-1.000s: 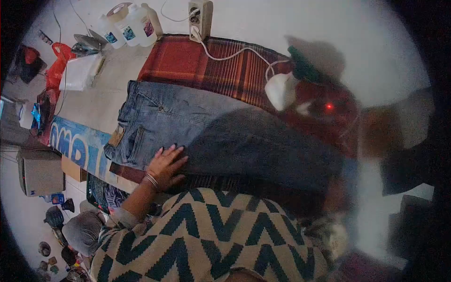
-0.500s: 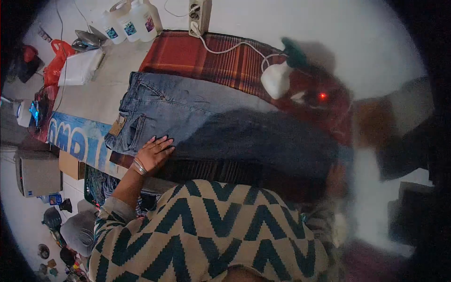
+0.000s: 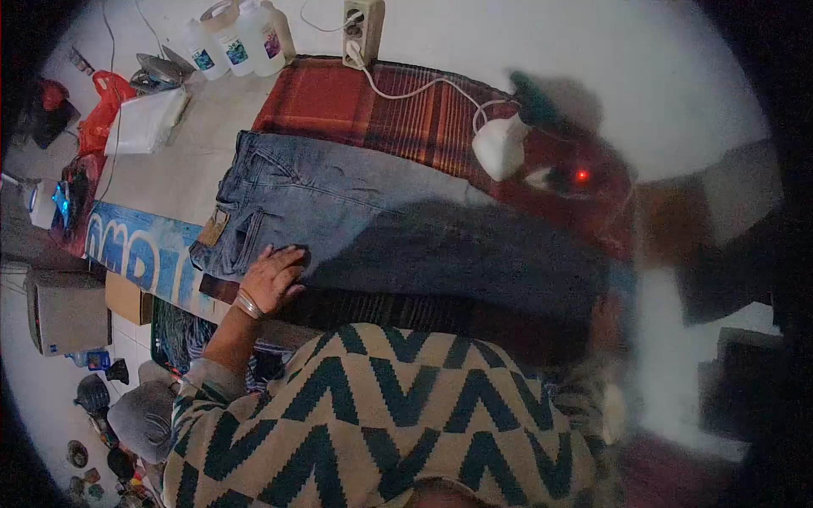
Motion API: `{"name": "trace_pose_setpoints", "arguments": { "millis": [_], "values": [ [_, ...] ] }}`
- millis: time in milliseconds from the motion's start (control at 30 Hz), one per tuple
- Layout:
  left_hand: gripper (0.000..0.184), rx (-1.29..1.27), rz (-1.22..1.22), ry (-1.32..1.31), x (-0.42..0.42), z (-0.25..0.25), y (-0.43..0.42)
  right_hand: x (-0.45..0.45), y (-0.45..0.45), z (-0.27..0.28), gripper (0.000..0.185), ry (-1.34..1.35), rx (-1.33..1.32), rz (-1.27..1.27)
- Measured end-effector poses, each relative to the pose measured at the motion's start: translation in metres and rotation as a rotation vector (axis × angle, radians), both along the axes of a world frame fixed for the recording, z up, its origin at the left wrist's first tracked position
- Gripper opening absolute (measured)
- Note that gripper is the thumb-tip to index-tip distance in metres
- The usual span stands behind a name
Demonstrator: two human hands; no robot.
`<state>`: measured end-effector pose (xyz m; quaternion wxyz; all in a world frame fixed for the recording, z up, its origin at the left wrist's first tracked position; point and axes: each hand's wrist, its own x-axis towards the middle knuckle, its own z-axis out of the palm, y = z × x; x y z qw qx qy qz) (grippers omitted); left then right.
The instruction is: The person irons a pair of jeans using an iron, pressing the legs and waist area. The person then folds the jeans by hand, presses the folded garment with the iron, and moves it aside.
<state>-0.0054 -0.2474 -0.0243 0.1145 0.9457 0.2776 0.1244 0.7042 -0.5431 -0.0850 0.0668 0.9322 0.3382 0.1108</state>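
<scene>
A pair of grey-blue jeans (image 3: 339,182) lies folded lengthwise across the table, waistband to the left, with a brown patch (image 3: 213,227) at the waist. My left hand (image 3: 273,278), wearing bracelets, rests flat on the near edge of the jeans below the back pocket. Its fingers are extended and hold nothing. At the far right, my right hand (image 3: 605,317) is a dim blur by the lower leg end; its fingers cannot be made out. Beneath the jeans is a red and brown plaid cloth (image 3: 318,97). Beyond them sits a white corded object (image 3: 500,148) near a glowing red light (image 3: 582,175).
A power strip (image 3: 364,34) with a plugged-in white cord stands at the back edge. Several white bottles (image 3: 233,46), a clear plastic packet (image 3: 144,123) and a red bag (image 3: 106,106) are at the back left. A grey box-shaped thing (image 3: 72,309) is left of the table.
My left hand has slid slightly left and its fingers have drawn in a little. The jeans lie almost as before. No clear motion shows in the right hand.
</scene>
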Motion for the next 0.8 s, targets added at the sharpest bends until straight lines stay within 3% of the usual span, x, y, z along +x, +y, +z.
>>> {"name": "trace_pose_setpoints", "arguments": {
  "millis": [33,100,167,200,267,400,467,567,600,633,733,800],
  "values": [
    [0.033,0.030,0.099,0.023,0.001,0.012,-0.003,-0.011,0.006,0.010,0.053,-0.049,0.019,0.035],
    [0.044,0.063,0.209,0.028,0.002,0.016,0.000,-0.045,0.041,0.060,0.044,0.202,0.081,0.069],
    [0.062,0.088,0.604,0.238,-0.006,0.014,0.008,-0.127,0.112,0.127,0.039,0.392,0.458,0.086],
    [0.067,0.049,0.651,0.382,-0.009,0.009,0.011,-0.152,0.143,0.147,0.040,0.387,0.542,0.198],
    [0.065,0.021,0.647,0.378,-0.011,0.000,0.013,-0.176,0.202,0.166,0.042,0.528,0.849,0.510],
    [0.062,-0.024,0.701,0.352,-0.015,0.007,0.007,-0.160,0.320,0.148,0.041,0.893,0.982,0.620],
    [0.057,0.085,0.766,0.231,-0.041,-0.011,0.004,-0.175,0.353,0.144,0.039,0.985,0.962,0.636],
    [0.051,-0.059,0.939,0.104,-0.054,-0.048,0.009,-0.202,0.386,0.144,0.037,1.086,0.863,0.642],
    [0.041,0.103,0.912,-0.031,-0.050,-0.054,0.006,-0.213,0.391,0.149,0.036,1.107,0.810,0.646],
    [0.041,0.102,0.929,-0.031,-0.045,-0.054,0.005,-0.228,0.392,0.157,0.035,1.128,0.747,0.648],
    [0.028,0.235,0.880,-0.320,-0.035,-0.056,0.004,-0.288,0.390,0.179,0.033,1.170,0.435,0.662],
    [0.025,0.231,0.884,-0.352,-0.029,-0.057,0.008,-0.336,0.391,0.189,0.032,1.210,0.174,0.698]
  ]
}}
